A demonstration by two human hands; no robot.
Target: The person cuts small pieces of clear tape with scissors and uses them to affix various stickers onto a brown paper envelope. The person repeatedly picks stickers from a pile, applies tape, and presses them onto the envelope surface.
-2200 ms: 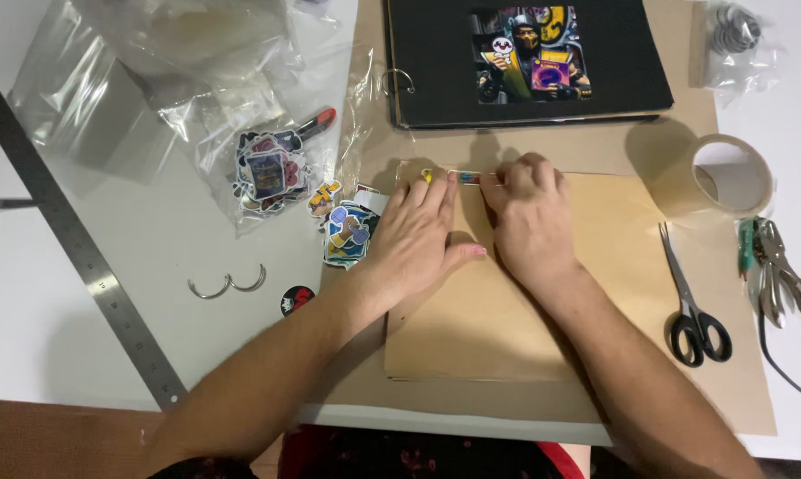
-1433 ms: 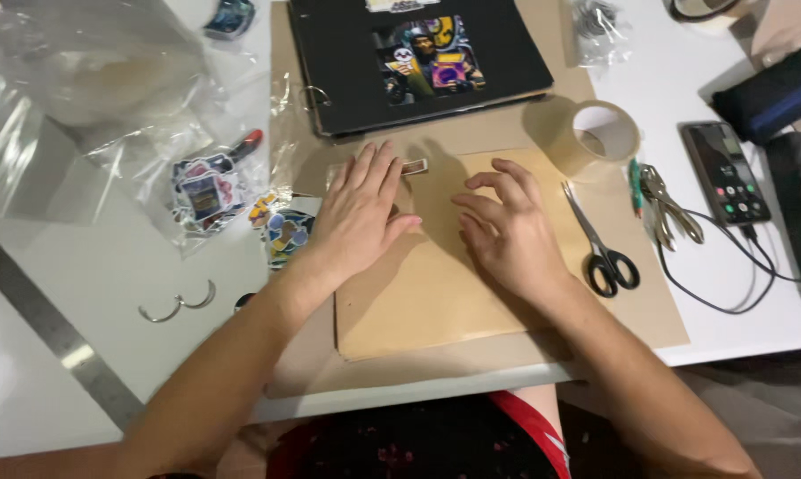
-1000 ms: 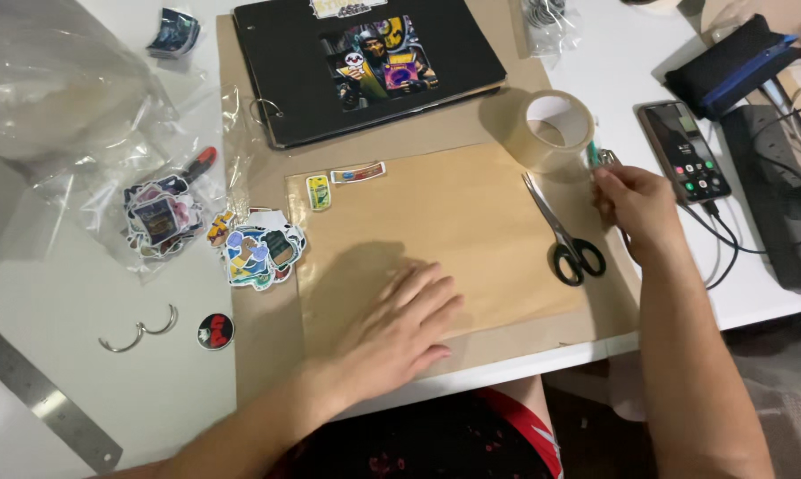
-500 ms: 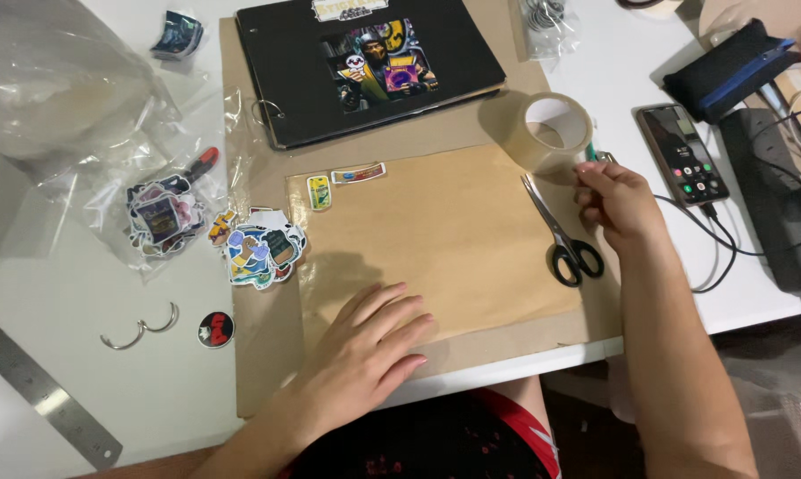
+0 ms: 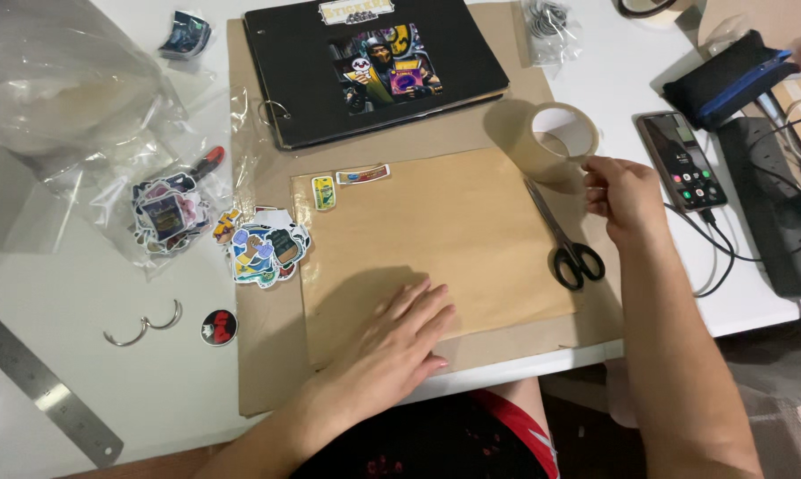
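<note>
My left hand [image 5: 392,341] lies flat, fingers apart, on the near edge of a brown paper sheet [image 5: 454,231]. Two small stickers [image 5: 323,192] are stuck at the sheet's far left corner. My right hand [image 5: 622,195] hovers to the right of the sheet with its fingers curled, next to a roll of brown tape [image 5: 556,137]. What it grips, if anything, is hidden. Black scissors [image 5: 567,244] lie on the sheet's right edge, just left of that hand.
A black ring binder [image 5: 374,66] lies beyond the sheet. To the left are a loose sticker pile [image 5: 263,248], a bag of stickers [image 5: 165,213], metal rings [image 5: 143,324] and a steel ruler [image 5: 37,381]. On the right sit a phone [image 5: 680,160], a pouch [image 5: 729,75] and cables.
Both hands left the sheet's top edge. My left hand slid down to the near edge. My right hand moved right, past the scissors, and now sits beside the tape roll.
</note>
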